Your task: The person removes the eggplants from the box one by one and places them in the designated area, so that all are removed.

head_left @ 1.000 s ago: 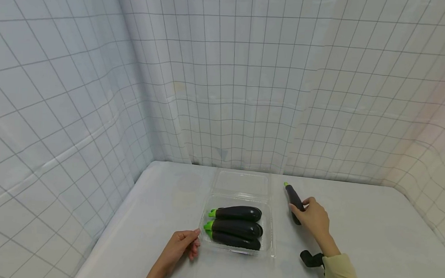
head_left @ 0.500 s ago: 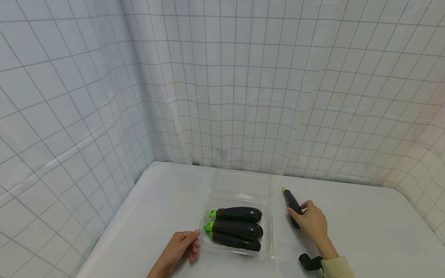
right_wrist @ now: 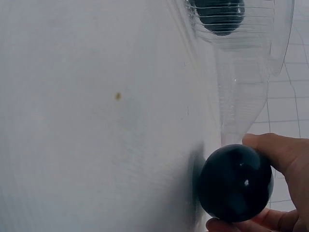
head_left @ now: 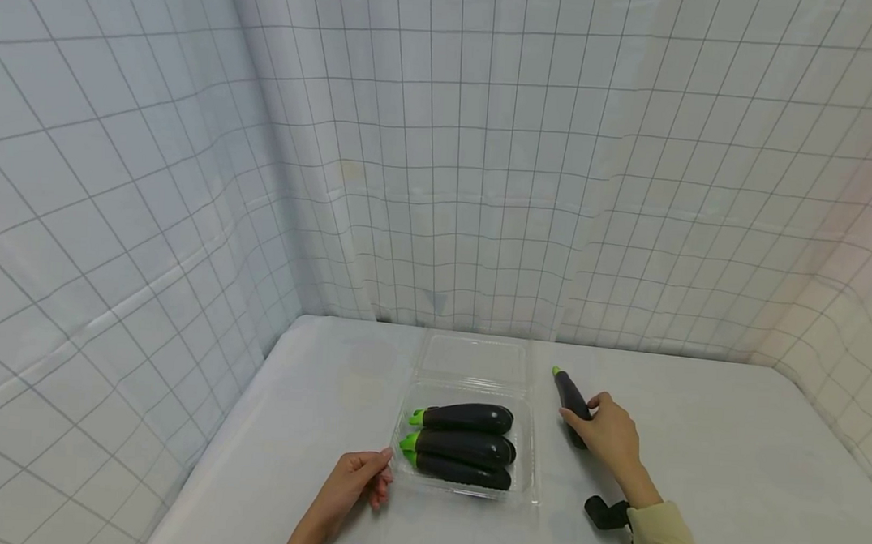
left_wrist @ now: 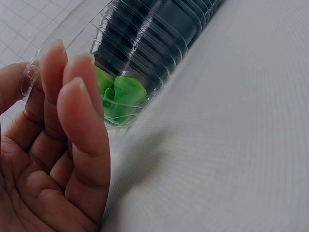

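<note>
A clear plastic clamshell container (head_left: 532, 481) stands on the white table with several dark eggplants (head_left: 465, 447) lying crosswise in it, green stems to the left. At its left edge, my left hand (head_left: 354, 481) pinches the rim between thumb and index finger; in the left wrist view the other fingers (left_wrist: 87, 121) bend beside the container wall. To the container's right, my right hand (head_left: 610, 434) grips another eggplant (head_left: 573, 396), its green stem pointing away. The right wrist view shows this eggplant's round end (right_wrist: 236, 183) between thumb and fingers, close over the cloth.
The container's clear lid (head_left: 474, 360) lies folded back toward the rear. White cloth covers the table (head_left: 728, 447). A grid-patterned white curtain (head_left: 477, 160) hangs behind it and along both sides. Black camera mounts sit at the wrists.
My right hand has drawn slightly nearer and to the left with the eggplant, then nearly stopped. The left hand and the container have stayed in place.
</note>
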A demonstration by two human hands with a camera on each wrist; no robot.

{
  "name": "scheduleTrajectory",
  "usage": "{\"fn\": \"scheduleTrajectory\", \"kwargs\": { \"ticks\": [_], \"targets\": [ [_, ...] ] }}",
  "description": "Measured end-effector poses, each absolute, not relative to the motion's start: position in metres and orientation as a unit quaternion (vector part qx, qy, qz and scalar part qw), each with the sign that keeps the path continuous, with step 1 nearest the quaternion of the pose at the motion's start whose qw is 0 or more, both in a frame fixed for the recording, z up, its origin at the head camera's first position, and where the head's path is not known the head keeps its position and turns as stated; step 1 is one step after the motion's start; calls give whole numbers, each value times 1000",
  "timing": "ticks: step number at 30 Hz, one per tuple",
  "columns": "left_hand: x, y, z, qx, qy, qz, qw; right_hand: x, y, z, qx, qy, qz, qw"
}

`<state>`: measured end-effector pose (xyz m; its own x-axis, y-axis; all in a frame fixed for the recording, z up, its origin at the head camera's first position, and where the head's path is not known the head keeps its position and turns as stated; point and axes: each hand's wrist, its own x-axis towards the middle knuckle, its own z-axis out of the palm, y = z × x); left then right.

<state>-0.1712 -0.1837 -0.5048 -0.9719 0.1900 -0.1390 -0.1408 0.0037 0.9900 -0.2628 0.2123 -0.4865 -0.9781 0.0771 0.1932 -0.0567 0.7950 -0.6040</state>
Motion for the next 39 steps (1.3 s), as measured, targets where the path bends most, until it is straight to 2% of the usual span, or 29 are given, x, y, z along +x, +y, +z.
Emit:
{"fn": "scheduleTrajectory", "kwargs": {
  "ticks": [15, 39],
  "targets": [
    [-172, -184, -505, 18, 698, 707, 117, -265, 211, -488, 11, -943, 313, 116],
    [-171, -184, -505, 19, 697, 707, 118, -264, 206, -488, 10, -945, 310, 105]
  ]
}}
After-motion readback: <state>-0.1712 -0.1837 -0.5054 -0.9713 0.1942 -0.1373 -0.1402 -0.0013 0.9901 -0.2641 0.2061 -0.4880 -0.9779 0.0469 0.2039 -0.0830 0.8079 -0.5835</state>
